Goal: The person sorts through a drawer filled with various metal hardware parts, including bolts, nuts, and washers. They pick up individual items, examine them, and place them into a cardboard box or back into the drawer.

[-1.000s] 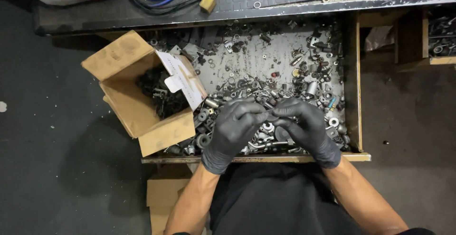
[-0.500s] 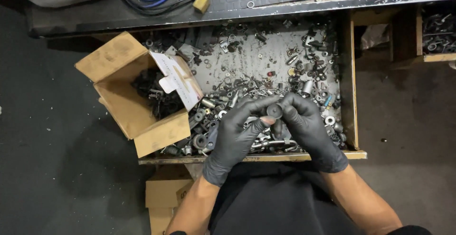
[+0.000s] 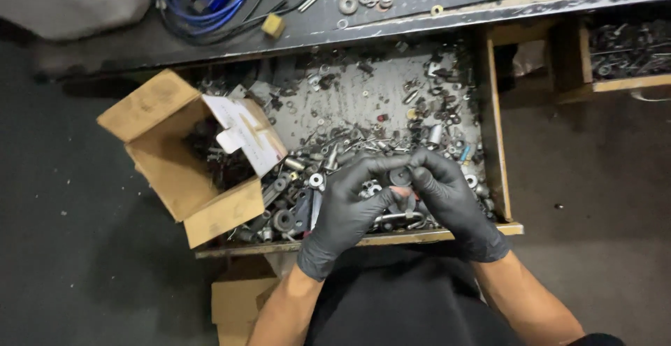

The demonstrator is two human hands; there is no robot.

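Open cardboard box (image 3: pixel 183 161) at the drawer's left; blue cable (image 3: pixel 210 0), perhaps hose, on the bench.

Both hands wear matte black gloves, the left hand (image 3: pixel 346 210) and the right hand (image 3: pixel 451 203), around a dark grey round metal piece (image 3: pixel 400 176). The open cardboard box (image 3: pixel 183 178) is tan with a white paper flap. Silver-grey hardware fills the pale wooden-rimmed drawer (image 3: pixel 498 157). A blue coiled cable (image 3: pixel 210 0) lies on the scuffed black counter (image 3: pixel 447 7).
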